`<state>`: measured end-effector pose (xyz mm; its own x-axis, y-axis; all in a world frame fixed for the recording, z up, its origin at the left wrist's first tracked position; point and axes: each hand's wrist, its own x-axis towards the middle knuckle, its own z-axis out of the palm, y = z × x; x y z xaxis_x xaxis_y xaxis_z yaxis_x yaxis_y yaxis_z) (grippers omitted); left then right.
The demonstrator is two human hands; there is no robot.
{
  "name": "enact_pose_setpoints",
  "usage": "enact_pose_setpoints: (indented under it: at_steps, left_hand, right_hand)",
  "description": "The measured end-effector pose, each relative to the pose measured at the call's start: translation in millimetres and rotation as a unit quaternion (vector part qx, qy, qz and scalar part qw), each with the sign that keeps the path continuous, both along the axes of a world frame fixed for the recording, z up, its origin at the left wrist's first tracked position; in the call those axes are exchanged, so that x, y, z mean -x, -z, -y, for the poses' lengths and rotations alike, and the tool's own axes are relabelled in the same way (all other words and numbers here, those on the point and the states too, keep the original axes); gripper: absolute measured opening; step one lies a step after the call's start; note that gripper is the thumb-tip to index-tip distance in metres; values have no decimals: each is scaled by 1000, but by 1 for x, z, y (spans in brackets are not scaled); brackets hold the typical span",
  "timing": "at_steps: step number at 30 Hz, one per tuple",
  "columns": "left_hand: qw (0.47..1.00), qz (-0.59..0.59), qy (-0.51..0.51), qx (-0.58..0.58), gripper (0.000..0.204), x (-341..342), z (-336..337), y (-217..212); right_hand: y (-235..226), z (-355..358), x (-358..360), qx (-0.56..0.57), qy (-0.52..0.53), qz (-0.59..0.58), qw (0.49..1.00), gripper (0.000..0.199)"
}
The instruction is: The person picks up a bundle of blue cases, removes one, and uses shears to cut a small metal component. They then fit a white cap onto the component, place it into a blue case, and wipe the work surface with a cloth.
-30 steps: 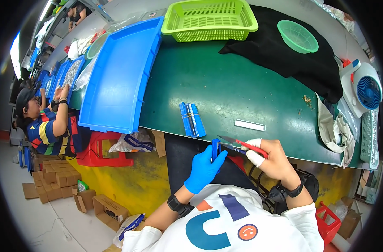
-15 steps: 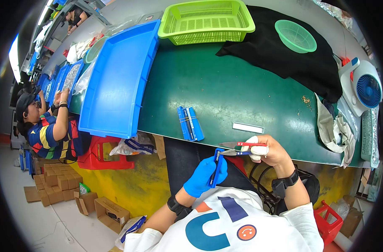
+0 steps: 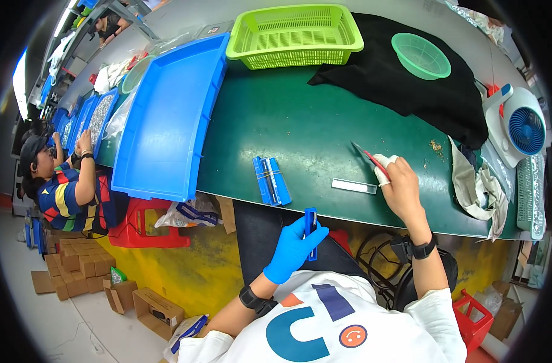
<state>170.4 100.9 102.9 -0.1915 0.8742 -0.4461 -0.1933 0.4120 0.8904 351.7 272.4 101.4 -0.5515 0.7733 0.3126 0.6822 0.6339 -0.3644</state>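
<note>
From the head camera, the gloved left hand (image 3: 294, 247) is closed around a small blue bar (image 3: 310, 232) below the table (image 3: 300, 127) edge. The right hand (image 3: 402, 184) grips a red-handled blade (image 3: 368, 156) over the table, beside a clear strip (image 3: 354, 186).

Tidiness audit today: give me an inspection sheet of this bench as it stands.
Surface: green table, crumbs near the right hand.
Job's things: blue strip, red-handled tool, blue bundle, clear strip.
Clutter: black cloth, rags.
Grippers: left hand, blue-gloved, grips the blue strip; right hand holds the tool over the table.
Cables: black loops under the table edge.
Surroundings: blue tray, green basket, fan, a seated co-worker.
</note>
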Motion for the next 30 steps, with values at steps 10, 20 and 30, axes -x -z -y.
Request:
enact_pose_setpoints:
  at_steps: [10,20,30]
  left_hand:
    - [973,-217,17,-69,22,-4,-5,16]
    - [982,-173,-18,-70,29,-14,-12,5]
    - [969,-239,-29,-47,31,-5,-40,24]
  right_hand:
    - [-28,52,30,187,-162,-194,949,22]
    - [-11,63,37,469,-109,-312,819,18]
    - [-11,61,13,455,-22,-516,725,15]
